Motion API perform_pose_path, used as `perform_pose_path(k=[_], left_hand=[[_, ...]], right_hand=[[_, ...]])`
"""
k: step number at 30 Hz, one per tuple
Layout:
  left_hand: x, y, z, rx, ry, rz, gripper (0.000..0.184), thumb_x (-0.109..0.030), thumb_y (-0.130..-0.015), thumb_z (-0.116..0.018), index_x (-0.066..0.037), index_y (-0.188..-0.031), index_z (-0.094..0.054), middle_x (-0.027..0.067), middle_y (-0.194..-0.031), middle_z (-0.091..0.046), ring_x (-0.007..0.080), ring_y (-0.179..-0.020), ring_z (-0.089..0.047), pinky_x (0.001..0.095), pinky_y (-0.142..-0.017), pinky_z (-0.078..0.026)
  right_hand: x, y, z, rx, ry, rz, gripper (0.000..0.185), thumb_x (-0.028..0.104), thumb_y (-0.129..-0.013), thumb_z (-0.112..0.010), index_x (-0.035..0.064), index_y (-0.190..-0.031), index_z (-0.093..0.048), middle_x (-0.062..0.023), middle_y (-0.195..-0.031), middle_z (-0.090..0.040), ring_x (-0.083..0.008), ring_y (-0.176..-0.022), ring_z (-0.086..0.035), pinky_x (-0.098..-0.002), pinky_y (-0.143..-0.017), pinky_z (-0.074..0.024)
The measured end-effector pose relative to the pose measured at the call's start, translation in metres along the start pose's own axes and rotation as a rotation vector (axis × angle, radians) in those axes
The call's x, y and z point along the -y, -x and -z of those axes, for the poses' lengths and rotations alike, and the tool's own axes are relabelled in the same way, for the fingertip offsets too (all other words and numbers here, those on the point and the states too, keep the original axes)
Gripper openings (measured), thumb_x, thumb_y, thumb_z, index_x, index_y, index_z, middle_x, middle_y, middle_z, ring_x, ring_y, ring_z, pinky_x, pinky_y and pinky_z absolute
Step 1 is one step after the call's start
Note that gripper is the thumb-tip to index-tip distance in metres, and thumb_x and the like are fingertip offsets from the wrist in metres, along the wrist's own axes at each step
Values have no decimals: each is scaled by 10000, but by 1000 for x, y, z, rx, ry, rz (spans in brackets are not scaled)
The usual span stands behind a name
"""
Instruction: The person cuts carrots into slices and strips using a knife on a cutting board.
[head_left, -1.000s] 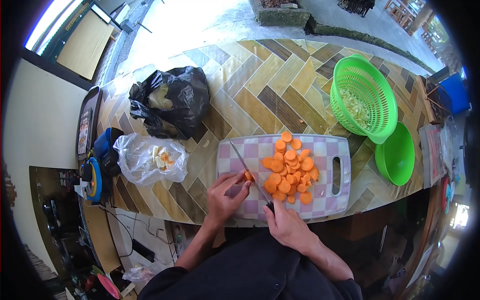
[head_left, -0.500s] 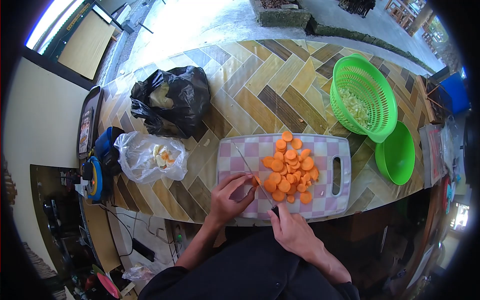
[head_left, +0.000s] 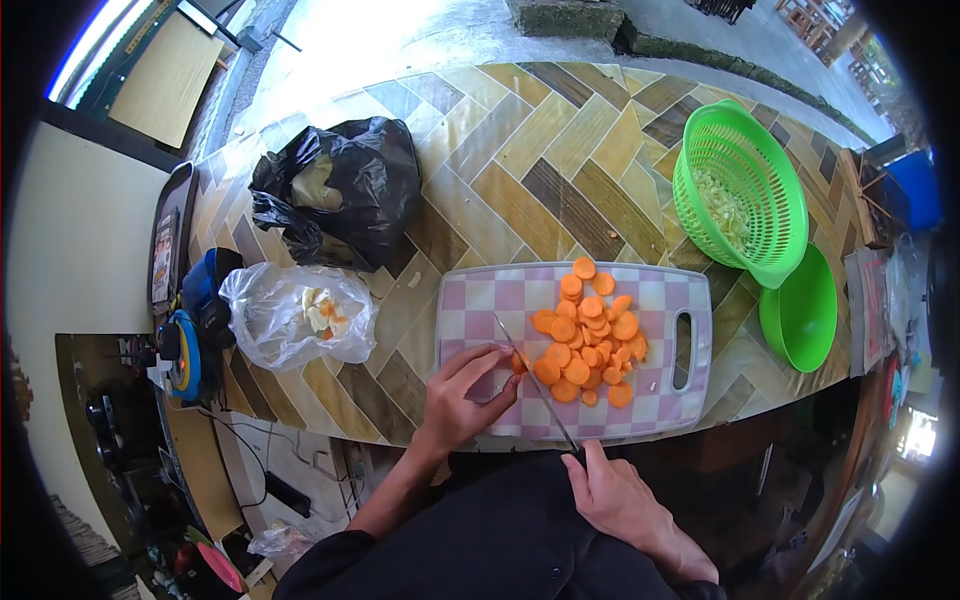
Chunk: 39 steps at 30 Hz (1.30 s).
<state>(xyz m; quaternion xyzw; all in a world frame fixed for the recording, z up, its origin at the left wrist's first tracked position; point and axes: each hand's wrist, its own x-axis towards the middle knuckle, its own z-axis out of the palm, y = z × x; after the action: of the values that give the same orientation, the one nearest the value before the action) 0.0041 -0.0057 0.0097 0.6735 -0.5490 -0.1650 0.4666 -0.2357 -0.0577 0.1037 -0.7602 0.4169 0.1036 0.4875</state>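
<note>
On a pink and white checkered cutting board [head_left: 470,300] lies a heap of round carrot slices [head_left: 590,335]. My left hand [head_left: 460,398] pinches a small carrot piece [head_left: 519,361] left of the heap. My right hand [head_left: 618,498] is closed round the black handle of a knife [head_left: 552,406] at the board's front edge. The blade points up and left, right beside the carrot piece, its tip over the board.
A black plastic bag [head_left: 365,190] and a clear bag with scraps [head_left: 262,318] stand at the left. At the right, a green colander [head_left: 785,225] holds pale chopped pieces, beside a green bowl [head_left: 800,320]. A blue item [head_left: 205,290] and dark tray [head_left: 170,230] line the left edge.
My right hand has drawn the knife down and to the right. My left hand has shifted slightly right with the carrot piece. The view has tilted a little.
</note>
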Motion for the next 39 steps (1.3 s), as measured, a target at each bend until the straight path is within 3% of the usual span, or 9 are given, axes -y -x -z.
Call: perform_pose_path(k=[14, 17, 23, 26, 29, 32, 35, 39], left_hand=[[6, -3, 0, -1, -35, 0, 357, -65, -822, -862, 28, -1150, -755, 185, -1102, -767, 286, -969, -774, 351, -847, -615], [7, -2, 0, 4, -38, 4, 359, -63, -822, -864, 34, -1144, -740, 180, -1093, -765, 282, -960, -773, 349, -834, -615], [7, -1, 1, 4, 14, 36, 366, -75, -815, -873, 7, -1139, -724, 157, -1099, -743, 302, -936, -758, 370, -828, -617], [11, 1, 3, 19, 3, -30, 400, -84, -789, -898, 19, -1134, -723, 166, -1103, -752, 282, -972, -767, 362, -843, -615], [8, -5, 4, 22, 16, -110, 412, -90, -797, -898, -3, -1155, -714, 162, -1134, -744, 316, -989, -752, 375, -839, -617], [16, 4, -1, -5, -43, -79, 399, -91, -792, -902, -10, -1138, -721, 153, -1143, -748, 322, -1007, -737, 397, -867, -601], [12, -3, 2, -19, -134, -145, 373, -85, -801, -892, -11, -1127, -725, 139, -1128, -755, 330, -1002, -718, 415, -891, -577], [8, -3, 2, -19, -99, -50, 341, -93, -821, -876, -10, -1117, -727, 132, -1083, -762, 338, -982, -704, 423, -892, -558]], right_hand=[[5, -44, -16, -116, -95, 101, 329, 280, -1098, -524, -46, -1083, -478, -314, -673, -649, -540, -667, -656, -622, -613, -515], [12, -57, -13, -42, -97, -26, 291, 249, -1089, -535, -37, -1129, -500, -320, -742, -660, -565, -748, -635, -640, -711, -477], [12, -55, -14, -61, -150, 27, 302, 255, -1092, -531, -42, -1141, -504, -290, -707, -655, -552, -710, -629, -624, -680, -470], [9, -48, -14, -79, -86, 48, 307, 267, -1093, -529, -37, -1133, -508, -269, -678, -651, -530, -689, -636, -609, -656, -477], [10, -47, -10, -129, -63, 89, 299, 265, -1090, -538, -31, -1131, -513, -257, -659, -648, -511, -673, -644, -599, -639, -484], [7, -52, -13, -114, 12, 85, 309, 284, -1092, -526, -20, -1142, -503, -282, -680, -666, -527, -663, -663, -618, -627, -532], [8, -50, -12, -117, -8, 62, 278, 247, -1079, -560, -22, -1140, -527, -264, -674, -656, -506, -678, -656, -595, -646, -506], [5, -33, -12, -114, -21, 53, 296, 253, -1077, -563, -26, -1175, -538, -278, -685, -659, -518, -689, -658, -599, -651, -512]])
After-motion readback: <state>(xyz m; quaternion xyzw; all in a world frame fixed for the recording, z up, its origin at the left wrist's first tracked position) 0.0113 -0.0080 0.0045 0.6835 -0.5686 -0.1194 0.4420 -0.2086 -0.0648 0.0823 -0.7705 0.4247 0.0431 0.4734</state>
